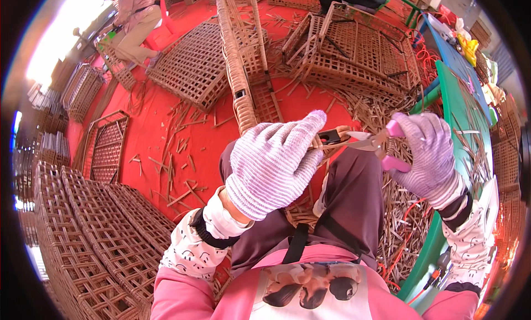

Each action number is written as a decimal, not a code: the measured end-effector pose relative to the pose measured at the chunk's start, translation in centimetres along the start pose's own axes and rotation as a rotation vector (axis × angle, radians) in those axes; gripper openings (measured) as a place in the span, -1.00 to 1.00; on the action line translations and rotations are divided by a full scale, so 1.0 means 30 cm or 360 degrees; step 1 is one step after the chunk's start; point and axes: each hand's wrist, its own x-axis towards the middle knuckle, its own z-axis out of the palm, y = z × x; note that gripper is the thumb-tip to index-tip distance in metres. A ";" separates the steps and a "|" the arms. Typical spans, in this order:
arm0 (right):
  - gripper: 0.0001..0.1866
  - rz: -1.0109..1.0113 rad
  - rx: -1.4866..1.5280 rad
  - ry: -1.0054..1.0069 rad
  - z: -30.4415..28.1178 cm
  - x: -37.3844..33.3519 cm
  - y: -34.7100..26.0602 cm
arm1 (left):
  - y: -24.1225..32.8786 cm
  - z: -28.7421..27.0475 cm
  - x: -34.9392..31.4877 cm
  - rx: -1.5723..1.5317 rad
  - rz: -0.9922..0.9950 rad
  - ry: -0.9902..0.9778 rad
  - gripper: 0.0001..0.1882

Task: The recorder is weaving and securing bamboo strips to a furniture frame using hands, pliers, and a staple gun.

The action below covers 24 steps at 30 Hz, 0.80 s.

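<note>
My left hand (274, 160), in a striped pale-purple glove, is closed around a long brown wicker-wrapped frame (237, 71). Past the fingers, the frame's end shows a black slotted piece (330, 136) and a strand of brown weaving. In my right hand (430, 148), gloved the same way, are pink-handled shears (380, 142). Their silver blades are a little apart and point left, right at the strand beside the frame end. Whether they touch it I cannot tell. The frame runs away from me, up past the top of the view.
Stacked woven panels (94, 248) stand close on my left. Wicker baskets or frames (359, 49) lie ahead on the red floor (149, 148), among scattered strand offcuts (406, 231). A green table (451, 107) runs along my right. Another person (135, 21) sits far left.
</note>
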 end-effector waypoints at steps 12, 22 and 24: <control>-0.32 -0.0401 -0.0164 -0.0074 0.007 0.079 0.047 | 0.008 0.004 0.014 -0.0046 0.0046 -0.0043 -0.51; -0.57 -0.0394 -0.0003 -0.0189 -0.018 0.097 0.029 | 0.006 0.002 0.010 -0.0069 0.0081 0.0012 -0.54; -0.60 -0.0285 -0.0123 -0.0139 -0.039 0.071 0.013 | 0.010 0.006 0.012 -0.0058 0.0089 0.0041 -0.55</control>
